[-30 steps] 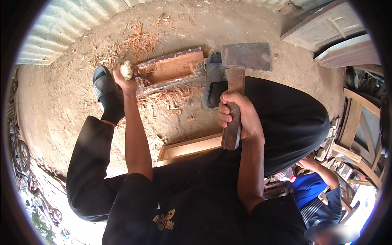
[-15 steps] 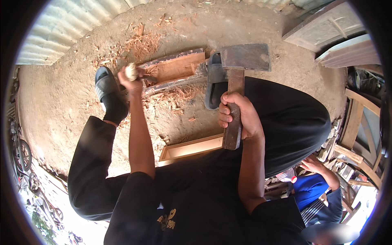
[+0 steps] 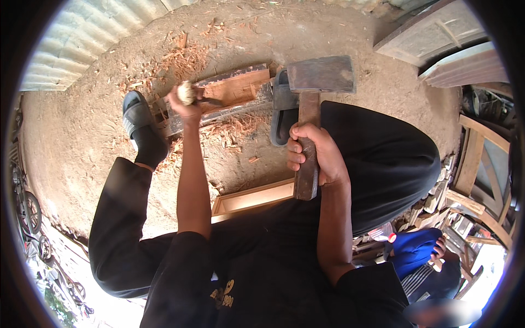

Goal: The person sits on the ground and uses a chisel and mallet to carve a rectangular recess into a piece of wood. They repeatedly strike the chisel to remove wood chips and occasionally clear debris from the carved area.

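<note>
My left hand [image 3: 185,107] is closed around a chisel with a pale, rounded handle end [image 3: 187,93]. Its dark blade [image 3: 212,101] reaches over a hollowed wooden block [image 3: 257,71] on the ground, whose recess shows reddish bare wood. Whether the edge touches the wood, I cannot tell. In my right hand [image 3: 322,150] is a mallet, gripped by its brown handle [image 3: 308,172]; the broad, dark, block-shaped head [image 3: 321,74] is raised nearer to me than the block. My sandalled feet [image 3: 136,115] stand at either end of the block.
Reddish wood chips [image 3: 183,57] litter the dirt floor around the block. A shallow wooden frame [image 3: 254,198] lies near my lap. Boards [image 3: 437,33] lean at the far right, and corrugated sheet [image 3: 104,33] bounds the far left. Another person [image 3: 421,262] sits at the near right.
My left hand and the chisel have moved right along the block. The mallet has shifted only slightly left in view. The other person's raised hand has come down.
</note>
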Motion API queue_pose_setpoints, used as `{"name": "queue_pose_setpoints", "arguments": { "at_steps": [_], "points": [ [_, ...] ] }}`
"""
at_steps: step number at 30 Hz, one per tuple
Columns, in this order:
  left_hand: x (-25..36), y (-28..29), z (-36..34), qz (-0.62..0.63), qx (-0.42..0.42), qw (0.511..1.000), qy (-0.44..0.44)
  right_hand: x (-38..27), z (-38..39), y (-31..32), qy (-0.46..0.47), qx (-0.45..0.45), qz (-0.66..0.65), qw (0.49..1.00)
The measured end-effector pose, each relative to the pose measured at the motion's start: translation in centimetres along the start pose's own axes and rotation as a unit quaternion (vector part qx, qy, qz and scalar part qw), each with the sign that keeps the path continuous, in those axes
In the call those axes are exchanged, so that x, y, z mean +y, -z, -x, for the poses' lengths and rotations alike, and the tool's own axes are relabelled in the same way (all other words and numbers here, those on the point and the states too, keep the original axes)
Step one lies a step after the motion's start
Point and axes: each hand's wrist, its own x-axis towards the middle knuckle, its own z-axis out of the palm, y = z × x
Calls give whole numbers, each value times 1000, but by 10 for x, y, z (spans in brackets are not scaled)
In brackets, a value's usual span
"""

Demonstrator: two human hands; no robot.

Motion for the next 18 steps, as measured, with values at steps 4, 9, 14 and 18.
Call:
{"name": "queue_pose_setpoints", "arguments": {
  "at_steps": [4, 9, 14, 18],
  "points": [
    [55, 23, -17, -26, 54, 998, -37, -4, -1, 5, -3, 3, -32, 999],
    [44, -14, -25, -118, 93, 986, -76, -12, 7, 0, 11, 43, 23, 999],
    [15, -16, -35, -380, -64, 918, -92, -57, 44, -17, 7, 37, 137, 990],
    [6, -3, -62, -538, -33, 842, -32, -136, 77, -26, 41, 38, 243, 968]
  ]
}}
